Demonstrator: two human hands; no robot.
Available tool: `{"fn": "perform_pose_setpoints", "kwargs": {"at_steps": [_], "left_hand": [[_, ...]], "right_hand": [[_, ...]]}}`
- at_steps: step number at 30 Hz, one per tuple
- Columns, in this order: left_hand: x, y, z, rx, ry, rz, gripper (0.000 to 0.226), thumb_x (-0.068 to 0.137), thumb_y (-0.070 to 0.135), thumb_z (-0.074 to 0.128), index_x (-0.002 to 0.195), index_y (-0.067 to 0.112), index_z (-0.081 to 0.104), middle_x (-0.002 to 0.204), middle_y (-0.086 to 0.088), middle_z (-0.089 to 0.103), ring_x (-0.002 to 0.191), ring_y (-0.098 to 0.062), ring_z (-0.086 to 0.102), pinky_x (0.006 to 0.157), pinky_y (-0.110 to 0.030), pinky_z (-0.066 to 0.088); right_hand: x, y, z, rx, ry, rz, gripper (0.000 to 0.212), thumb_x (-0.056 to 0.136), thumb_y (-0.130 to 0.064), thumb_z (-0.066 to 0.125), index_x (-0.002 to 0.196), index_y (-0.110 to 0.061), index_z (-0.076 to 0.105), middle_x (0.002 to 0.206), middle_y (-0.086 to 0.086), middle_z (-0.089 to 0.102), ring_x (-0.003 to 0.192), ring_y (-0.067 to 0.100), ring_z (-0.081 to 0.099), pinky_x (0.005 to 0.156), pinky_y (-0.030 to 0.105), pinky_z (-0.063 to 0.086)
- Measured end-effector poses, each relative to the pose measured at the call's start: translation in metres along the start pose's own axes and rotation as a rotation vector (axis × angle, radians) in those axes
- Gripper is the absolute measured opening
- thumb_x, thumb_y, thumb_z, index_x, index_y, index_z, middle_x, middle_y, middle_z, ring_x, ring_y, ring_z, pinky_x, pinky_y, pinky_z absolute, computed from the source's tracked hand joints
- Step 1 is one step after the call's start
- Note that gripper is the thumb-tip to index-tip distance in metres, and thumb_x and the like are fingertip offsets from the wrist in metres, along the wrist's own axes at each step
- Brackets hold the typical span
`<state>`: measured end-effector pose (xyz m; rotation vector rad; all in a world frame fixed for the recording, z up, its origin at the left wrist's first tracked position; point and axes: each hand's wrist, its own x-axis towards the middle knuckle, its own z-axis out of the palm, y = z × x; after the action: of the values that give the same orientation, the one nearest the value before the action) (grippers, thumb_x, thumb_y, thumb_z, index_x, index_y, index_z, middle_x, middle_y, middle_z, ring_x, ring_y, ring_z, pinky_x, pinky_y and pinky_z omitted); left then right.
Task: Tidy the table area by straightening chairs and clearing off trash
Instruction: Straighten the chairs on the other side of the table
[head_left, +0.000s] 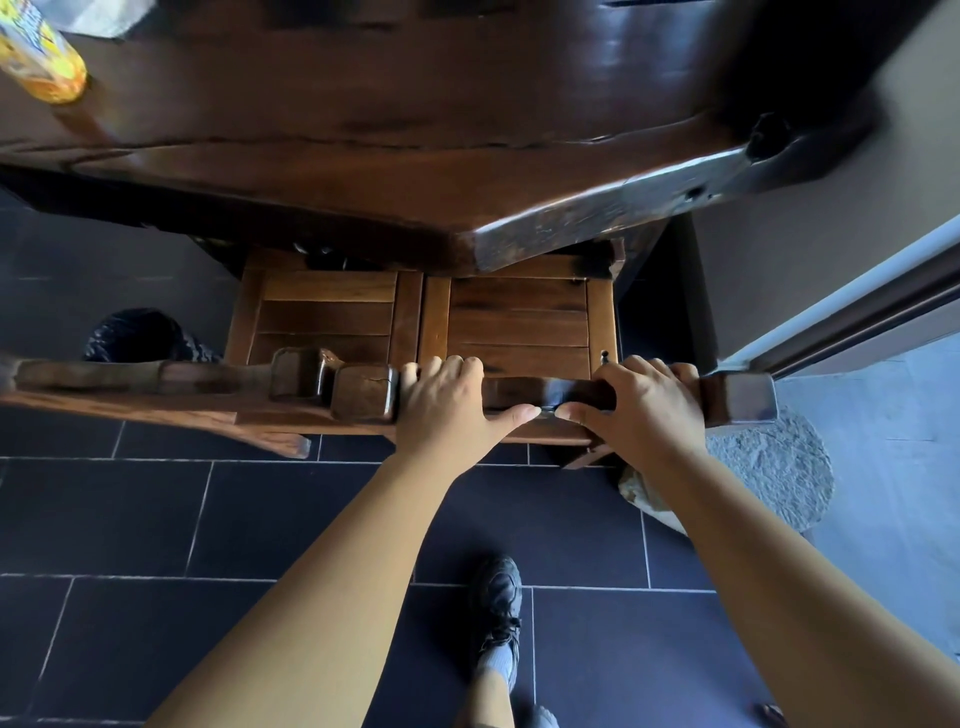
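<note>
The left hand (447, 400) and right hand (639, 400) each curl over the top rail of the wooden chair (519, 322), whose slatted seat sits partly under the table (415, 156) edge. It looks like solid hardwood, likely heavy and rigid, so the rail suits a firm two-handed grip.

Dark wooden chair (519, 322), seat tucked under table (363, 156)

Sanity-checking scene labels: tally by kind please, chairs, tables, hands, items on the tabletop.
Chairs: 2 (gripped chair, left chair)
Table: 1 (table)
Hands: 2 (left hand, right hand, both gripping the top rail of one chair)
Tabletop items: 2 (yellow bottle, white crumpled item)
Total: 7
</note>
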<state>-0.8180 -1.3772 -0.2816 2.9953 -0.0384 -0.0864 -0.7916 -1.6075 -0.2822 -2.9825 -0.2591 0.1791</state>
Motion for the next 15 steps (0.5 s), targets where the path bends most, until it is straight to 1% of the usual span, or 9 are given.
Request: {"fn": "perform_pose_setpoints", "kwargs": {"at_steps": [3, 7, 11, 15], "left_hand": [[0.0045, 0.0005, -0.0012, 0.009, 0.0, -0.002, 0.084, 0.074, 0.092, 0.027, 0.1, 0.018, 0.06, 0.102, 0.001, 0.066, 0.1, -0.026, 0.055, 0.092, -0.045, 0.034], [0.0085, 0.0007, -0.0013, 0.019, -0.013, -0.007, 0.086, 0.074, 0.092, 0.025, 0.101, 0.018, 0.06, 0.103, 0.0, 0.065, 0.101, -0.027, 0.055, 0.093, -0.046, 0.034], [0.0087, -0.0005, 0.0013, 0.033, 0.002, 0.001, 0.085, 0.075, 0.091, 0.026, 0.1, 0.017, 0.06, 0.101, -0.001, 0.066, 0.098, -0.027, 0.055, 0.091, -0.046, 0.035], [0.0073, -0.0003, 0.0006, 0.047, -0.006, 0.002, 0.086, 0.075, 0.091, 0.025, 0.1, 0.017, 0.06, 0.101, -0.001, 0.066, 0.098, -0.027, 0.055, 0.09, -0.045, 0.035]], "right_hand": [[0.004, -0.0006, -0.002, 0.001, 0.005, -0.003, 0.091, 0.062, -0.096, 0.024, 0.094, -0.024, 0.07, 0.098, -0.001, 0.064, 0.101, 0.027, 0.059, 0.099, 0.045, 0.032], [0.0082, -0.0014, -0.0047, 0.019, -0.017, 0.013, 0.089, 0.061, -0.095, 0.026, 0.097, -0.025, 0.068, 0.101, -0.002, 0.063, 0.105, 0.026, 0.057, 0.097, 0.039, 0.024], [0.008, -0.0012, -0.0044, 0.0, -0.022, 0.006, 0.093, 0.061, -0.096, 0.019, 0.095, -0.025, 0.067, 0.1, -0.002, 0.063, 0.104, 0.026, 0.057, 0.102, 0.044, 0.03], [0.0077, -0.0004, -0.0027, -0.014, -0.026, 0.008, 0.091, 0.062, -0.096, 0.021, 0.096, -0.025, 0.067, 0.1, -0.002, 0.063, 0.103, 0.025, 0.057, 0.099, 0.043, 0.027]]}}
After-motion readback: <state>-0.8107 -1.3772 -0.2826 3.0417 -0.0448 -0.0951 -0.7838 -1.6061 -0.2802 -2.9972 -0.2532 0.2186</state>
